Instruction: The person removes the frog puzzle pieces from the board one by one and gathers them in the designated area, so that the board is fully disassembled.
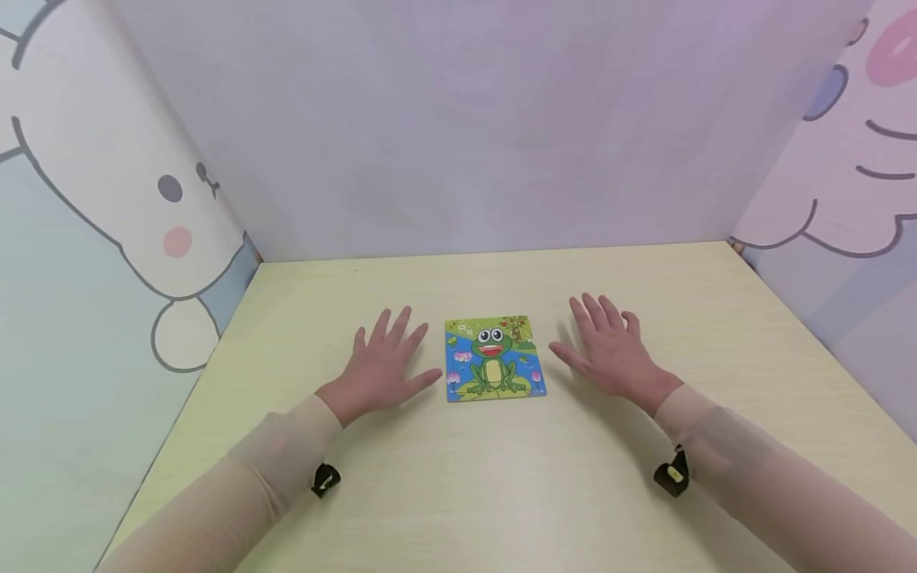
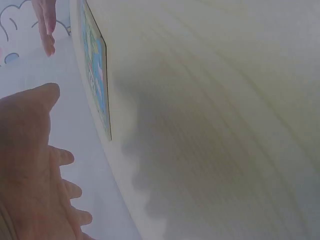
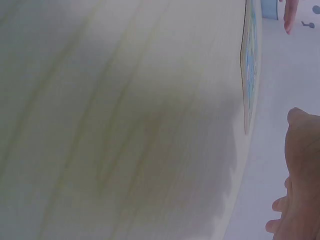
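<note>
A square frog picture puzzle (image 1: 494, 358) lies flat on the table between the two hands, its green frog upright against blue water and pink flowers. To its left the left hand (image 1: 385, 366) is spread palm down, thumb towards the puzzle and apart from it. On the other side, the right hand (image 1: 609, 354) also has its fingers spread, with nothing in them. Both wrist views show the hands raised above the table, and the puzzle (image 2: 95, 70) seen from its edge. In the right wrist view the puzzle (image 3: 250, 65) appears as a thin board.
The pale wood table (image 1: 494, 485) meets a plain light wall (image 1: 458, 127) at the back. Side panels with cartoon drawings stand at left (image 1: 72, 318) and right (image 1: 860, 302). A small black device is strapped at each wrist.
</note>
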Demonstrator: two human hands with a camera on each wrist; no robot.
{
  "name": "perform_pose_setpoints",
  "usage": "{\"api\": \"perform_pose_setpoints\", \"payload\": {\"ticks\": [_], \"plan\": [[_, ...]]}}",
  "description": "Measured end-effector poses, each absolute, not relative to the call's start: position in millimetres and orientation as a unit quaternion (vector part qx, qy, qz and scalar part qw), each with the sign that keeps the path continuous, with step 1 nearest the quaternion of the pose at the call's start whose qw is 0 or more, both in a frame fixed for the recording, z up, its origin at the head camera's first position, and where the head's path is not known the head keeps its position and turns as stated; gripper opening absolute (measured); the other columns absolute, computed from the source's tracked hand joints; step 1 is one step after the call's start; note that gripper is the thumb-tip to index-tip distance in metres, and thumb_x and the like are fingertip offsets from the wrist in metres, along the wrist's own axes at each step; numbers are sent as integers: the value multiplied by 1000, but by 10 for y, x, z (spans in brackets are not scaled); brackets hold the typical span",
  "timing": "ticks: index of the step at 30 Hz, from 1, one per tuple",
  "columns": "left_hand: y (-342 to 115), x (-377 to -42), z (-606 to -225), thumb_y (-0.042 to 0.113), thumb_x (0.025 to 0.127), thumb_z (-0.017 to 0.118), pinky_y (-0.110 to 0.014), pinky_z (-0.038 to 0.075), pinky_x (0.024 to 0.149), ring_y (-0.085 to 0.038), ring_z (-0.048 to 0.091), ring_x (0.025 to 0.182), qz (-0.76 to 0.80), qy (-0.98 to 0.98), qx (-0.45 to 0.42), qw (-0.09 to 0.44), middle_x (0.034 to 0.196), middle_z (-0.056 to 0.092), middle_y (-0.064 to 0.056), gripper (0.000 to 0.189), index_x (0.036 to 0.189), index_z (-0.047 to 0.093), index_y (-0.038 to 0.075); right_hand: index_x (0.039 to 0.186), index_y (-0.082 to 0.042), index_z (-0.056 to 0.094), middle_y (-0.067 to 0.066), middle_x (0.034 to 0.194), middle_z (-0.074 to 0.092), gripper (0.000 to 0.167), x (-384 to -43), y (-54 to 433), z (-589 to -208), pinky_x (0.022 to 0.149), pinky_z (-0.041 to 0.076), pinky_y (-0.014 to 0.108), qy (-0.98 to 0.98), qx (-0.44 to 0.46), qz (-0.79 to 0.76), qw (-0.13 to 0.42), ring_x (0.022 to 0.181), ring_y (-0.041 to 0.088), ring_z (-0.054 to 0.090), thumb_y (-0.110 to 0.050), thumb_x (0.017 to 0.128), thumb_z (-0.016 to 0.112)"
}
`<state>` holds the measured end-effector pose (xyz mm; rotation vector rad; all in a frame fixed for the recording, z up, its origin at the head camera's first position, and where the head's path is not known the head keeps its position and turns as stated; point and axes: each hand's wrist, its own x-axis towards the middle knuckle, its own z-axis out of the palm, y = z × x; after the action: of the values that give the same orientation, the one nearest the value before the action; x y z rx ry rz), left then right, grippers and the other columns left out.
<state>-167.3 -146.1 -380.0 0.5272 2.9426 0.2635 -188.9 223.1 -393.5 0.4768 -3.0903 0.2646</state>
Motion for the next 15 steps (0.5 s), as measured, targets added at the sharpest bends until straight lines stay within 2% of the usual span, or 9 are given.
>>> {"api": "perform_pose_setpoints", "payload": {"ticks": [10, 15], "plan": [[-1288, -1476, -3885, 63, 100, 56, -76, 20, 121, -46, 11, 162, 68, 965, 231, 105, 176, 16, -15, 81, 165, 36, 19, 163, 0, 30, 28, 164, 35, 83, -1934, 2010, -3977, 114, 27, 71, -971, 211, 108, 36, 152, 50, 31, -50, 103, 60], [-1225, -1379, -3906, 64, 101, 54, -75, 22, 120, -46, 14, 161, 64, 956, 258, 123, 176, 19, -13, 78, 164, 38, 21, 162, -3, 34, 25, 160, 41, 83, -1988, 1847, -3993, 117, 29, 69, -965, 231, 125, 19, 149, 47, 36, -49, 101, 64]]}}
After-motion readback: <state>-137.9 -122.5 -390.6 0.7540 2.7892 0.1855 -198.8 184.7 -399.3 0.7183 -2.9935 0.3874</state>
